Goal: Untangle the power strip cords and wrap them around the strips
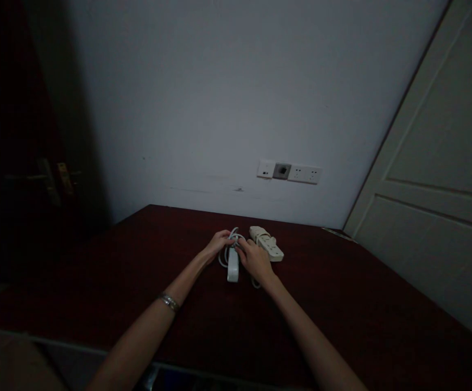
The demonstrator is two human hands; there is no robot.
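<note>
Both hands meet over a white cable (pixel 222 260) that loops around a small white power strip (pixel 233 266) lying on the dark red table. My left hand (pixel 216 244) pinches the cable from the left, fingers closed on it. From the right, my right hand (pixel 256 260) has thumb and fingers closed on the same cable near the strip's far end. Just beyond the right hand lies a cream power strip (pixel 274 250) with its cord wrapped round it, partly hidden by that hand. A metal band circles the left wrist.
The dark red tabletop (pixel 150 260) reaches back to a pale wall with sockets (pixel 304 174). A white panelled door (pixel 431 163) borders the right side. On the left stands a dark door with a handle (pixel 48 179).
</note>
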